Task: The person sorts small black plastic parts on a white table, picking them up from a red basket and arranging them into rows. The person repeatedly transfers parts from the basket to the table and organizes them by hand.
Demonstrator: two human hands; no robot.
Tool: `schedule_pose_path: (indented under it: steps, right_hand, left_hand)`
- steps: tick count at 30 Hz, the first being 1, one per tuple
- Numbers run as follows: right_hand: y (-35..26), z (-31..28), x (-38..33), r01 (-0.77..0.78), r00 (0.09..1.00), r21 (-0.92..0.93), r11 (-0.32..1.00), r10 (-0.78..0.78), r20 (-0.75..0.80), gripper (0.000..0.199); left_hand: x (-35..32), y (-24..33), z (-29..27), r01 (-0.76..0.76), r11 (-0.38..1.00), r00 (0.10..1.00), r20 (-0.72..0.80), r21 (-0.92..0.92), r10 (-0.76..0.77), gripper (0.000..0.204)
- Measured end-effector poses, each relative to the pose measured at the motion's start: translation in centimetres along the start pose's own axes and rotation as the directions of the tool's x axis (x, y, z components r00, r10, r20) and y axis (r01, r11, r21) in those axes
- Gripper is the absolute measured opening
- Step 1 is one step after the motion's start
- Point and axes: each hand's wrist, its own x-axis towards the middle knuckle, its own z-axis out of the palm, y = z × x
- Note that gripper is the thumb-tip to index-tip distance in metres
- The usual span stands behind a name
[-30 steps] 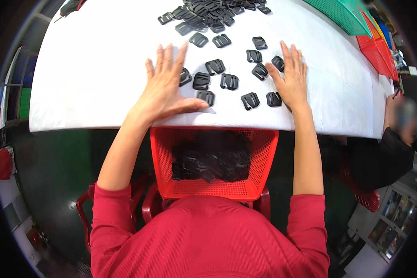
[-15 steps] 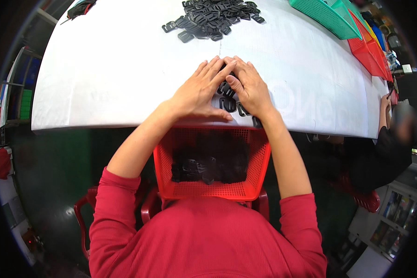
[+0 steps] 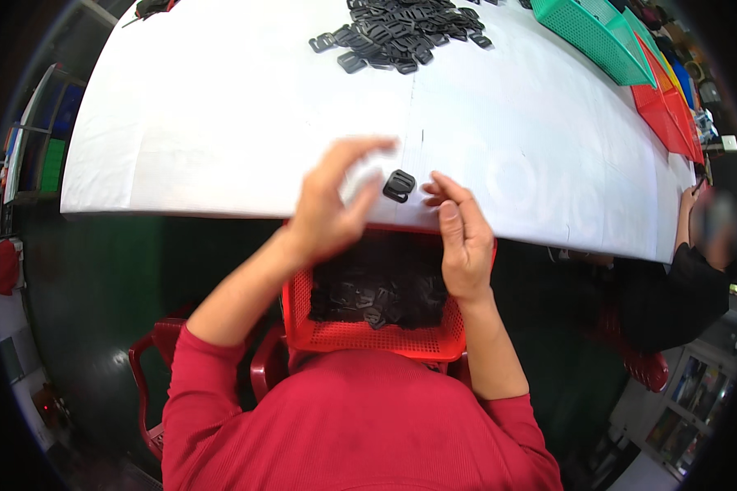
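A single black plastic buckle point(image 3: 400, 186) lies on the white tabletop close to its near edge, between my two hands. To its left, my left hand point(image 3: 336, 196) is raised and blurred, thumb and fingers apart in a curve with nothing between them. On the other side my right hand point(image 3: 463, 237) hovers by the table edge, its fingers loosely extended and apart from the buckle. Below the edge, a red perforated basket point(image 3: 385, 344) sits against my body, holding many black buckles point(image 3: 368, 296). Its far rim is partly covered by my hands and the table.
A large heap of black buckles point(image 3: 401, 31) lies farther back on the white table point(image 3: 221, 123). Green point(image 3: 598, 37) and red baskets point(image 3: 667, 110) stand along the far right side. A dark red and black object point(image 3: 151, 7) rests at the far left. Another person point(image 3: 680, 286) sits at the right.
My hands have parted and drawn back toward me. Several buckles that lay under them are gone from the table edge, leaving one there.
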Motion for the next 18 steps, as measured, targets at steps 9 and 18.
schedule_pose_path:
  steps: [9,18]
  right_hand:
    - [2.8,0.2,5.6,0.423,0.875,-0.425,0.8,-0.24,0.419,0.044]
    - [2.7,-1.8,5.9,0.217,0.976,-0.311,0.925,-0.206,0.068,0.042]
  left_hand:
    - [15.8,-16.2,-3.0,0.114,0.717,0.991,-0.133,0.688,-0.03,0.051]
    - [12.6,-10.0,2.6,-0.163,0.927,0.962,0.261,0.338,0.073,0.038]
